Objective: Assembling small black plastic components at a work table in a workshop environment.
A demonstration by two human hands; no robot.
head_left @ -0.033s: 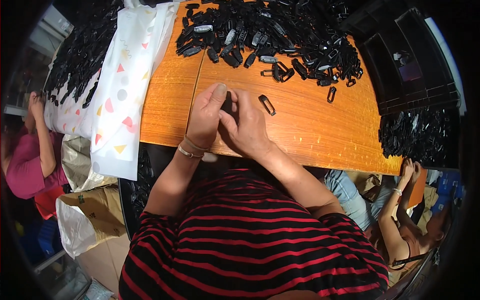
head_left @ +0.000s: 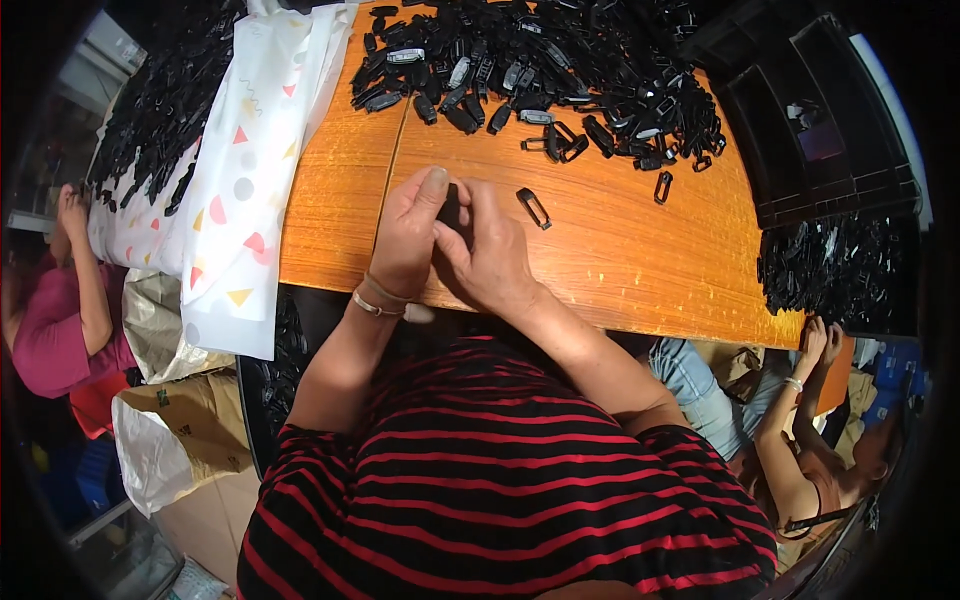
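My left hand and my right hand meet over the near part of the wooden table, fingers curled toward each other. Between them shows a small black plastic piece, mostly hidden by the fingers, so its exact shape cannot be made out. Both hands are closed on it, the left thumb pointing up and away from me. To the right of my right hand lies one black oblong plastic frame with an open middle. A second such frame rests farther off to the right.
A big heap of black plastic parts covers the table's far side. White patterned sheeting drapes over the left edge. At the right stands a black crate, with more black parts before it. Other people's hands work at both sides.
My right hand has shifted very slightly to the left. Both hands stay together around the black piece, and the things on the table lie as before.
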